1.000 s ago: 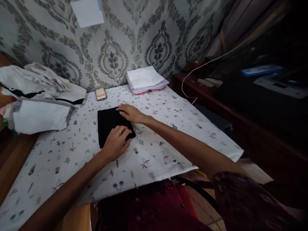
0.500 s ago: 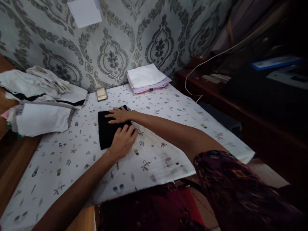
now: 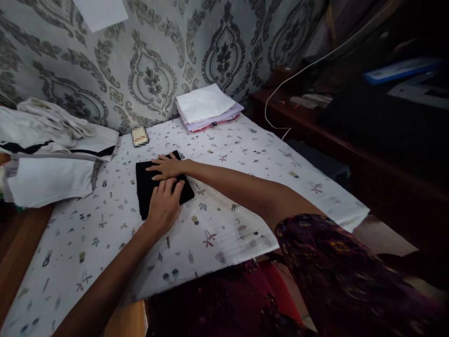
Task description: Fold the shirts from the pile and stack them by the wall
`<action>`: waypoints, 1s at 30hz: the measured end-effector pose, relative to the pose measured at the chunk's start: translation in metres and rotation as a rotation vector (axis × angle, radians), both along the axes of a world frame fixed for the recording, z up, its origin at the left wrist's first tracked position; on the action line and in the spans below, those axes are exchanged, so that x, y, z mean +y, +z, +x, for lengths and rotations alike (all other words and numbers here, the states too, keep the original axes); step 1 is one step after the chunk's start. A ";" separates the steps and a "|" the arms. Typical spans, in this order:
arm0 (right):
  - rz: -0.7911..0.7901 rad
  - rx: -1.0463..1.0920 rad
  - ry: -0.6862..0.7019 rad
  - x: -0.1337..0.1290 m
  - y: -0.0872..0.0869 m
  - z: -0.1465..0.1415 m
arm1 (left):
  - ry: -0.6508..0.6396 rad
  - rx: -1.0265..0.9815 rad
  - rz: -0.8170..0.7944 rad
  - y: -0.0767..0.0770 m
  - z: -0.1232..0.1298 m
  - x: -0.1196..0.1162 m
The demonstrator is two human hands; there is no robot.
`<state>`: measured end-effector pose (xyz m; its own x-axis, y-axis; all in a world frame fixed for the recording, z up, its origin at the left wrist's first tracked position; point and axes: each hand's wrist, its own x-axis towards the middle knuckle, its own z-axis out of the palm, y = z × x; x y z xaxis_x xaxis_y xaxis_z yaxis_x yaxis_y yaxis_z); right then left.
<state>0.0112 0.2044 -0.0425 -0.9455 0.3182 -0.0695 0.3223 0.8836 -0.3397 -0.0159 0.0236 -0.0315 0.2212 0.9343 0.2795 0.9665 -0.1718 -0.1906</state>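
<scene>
Lying flat with fingers spread, the right hand [image 3: 167, 166] rests, grip released, on a folded black cloth [image 3: 144, 189] placed inward from every edge of the print-covered worktop [image 3: 228, 222]. The left hand [image 3: 164, 205] bends its fingers over the cloth's near side; whether they grasp it cannot be told. Both hands hide part of the cloth, and the right forearm crosses toward the worktop's near right corner. A pixelated small item [image 3: 140, 136] and a stack of folded fabrics [image 3: 205, 105] stand near the rear edge. Crumpled pale garments [image 3: 52, 126] and a folded white cloth [image 3: 52, 179] crowd the left edge.
</scene>
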 end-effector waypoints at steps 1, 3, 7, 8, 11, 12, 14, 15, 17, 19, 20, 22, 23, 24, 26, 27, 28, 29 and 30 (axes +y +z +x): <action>-0.004 -0.001 0.001 0.000 0.000 0.000 | -0.005 0.021 0.010 0.000 0.001 0.001; -0.004 -0.011 0.002 0.000 -0.001 0.000 | -0.036 0.046 0.028 0.001 0.004 0.004; 0.012 0.006 -0.007 -0.001 -0.002 0.000 | -0.154 0.095 0.031 0.001 0.012 0.011; 0.014 0.012 -0.009 -0.002 -0.002 0.000 | -0.184 0.111 0.031 0.000 0.013 0.012; 0.015 0.007 -0.016 -0.004 0.000 0.001 | -0.236 0.142 0.054 -0.003 0.015 0.014; 0.013 0.002 -0.018 -0.004 0.001 0.001 | -0.249 0.141 0.068 -0.005 0.015 0.013; 0.007 -0.004 -0.017 -0.005 0.003 0.002 | -0.288 0.123 0.092 -0.009 0.015 0.011; 0.004 -0.006 -0.017 -0.005 0.004 0.003 | -0.310 0.107 0.097 -0.011 0.014 0.010; -0.003 -0.019 -0.017 -0.005 0.006 0.004 | -0.349 0.066 0.094 -0.015 0.014 0.007; -0.009 -0.028 -0.015 -0.006 0.007 0.003 | -0.374 0.026 0.081 -0.018 0.016 0.005; -0.013 -0.028 -0.014 -0.006 0.006 0.003 | -0.379 0.009 0.072 -0.019 0.018 0.004; -0.022 -0.023 -0.017 -0.006 0.006 0.001 | -0.367 -0.020 0.044 -0.019 0.022 0.001; -0.028 -0.017 -0.021 -0.006 0.006 0.001 | -0.352 -0.031 0.025 -0.018 0.024 0.000; -0.037 -0.009 -0.028 -0.004 0.006 0.000 | -0.342 -0.042 0.002 -0.015 0.025 -0.001; -0.090 0.022 -0.037 0.001 0.009 0.001 | -0.353 -0.092 -0.030 -0.006 0.022 -0.003; -0.136 0.063 -0.033 0.004 0.011 0.002 | -0.362 -0.144 -0.031 0.000 0.017 -0.003; -0.188 0.127 -0.030 0.008 0.014 0.004 | -0.360 -0.215 -0.022 0.007 0.010 -0.002; -0.231 0.205 -0.038 0.012 0.017 0.007 | -0.338 -0.293 -0.004 0.013 0.001 0.000; -0.254 0.288 -0.064 0.015 0.019 0.010 | -0.286 -0.363 0.019 0.018 -0.009 0.003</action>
<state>0.0208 0.2197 -0.0235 -0.9163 0.3844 0.1121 0.2337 0.7407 -0.6298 -0.0246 0.0269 -0.0133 0.3540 0.8441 0.4026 0.8857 -0.4409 0.1456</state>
